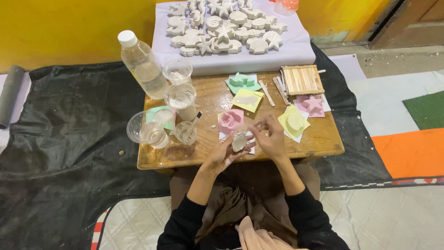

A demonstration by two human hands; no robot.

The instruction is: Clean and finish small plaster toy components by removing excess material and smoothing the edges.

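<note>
Clear plastic bottle (143, 65) with white cap, standing tilted at table's far left corner, label not discernible, no signs, no screens.

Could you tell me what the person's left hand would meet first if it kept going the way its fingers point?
Probably the right hand: the left hand, cradling a white plaster piece, points up and right toward it. Depth is unclear.

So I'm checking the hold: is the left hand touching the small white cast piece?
Touching. The head view shows the white cast piece lying in the left hand, against its fingers.
</note>
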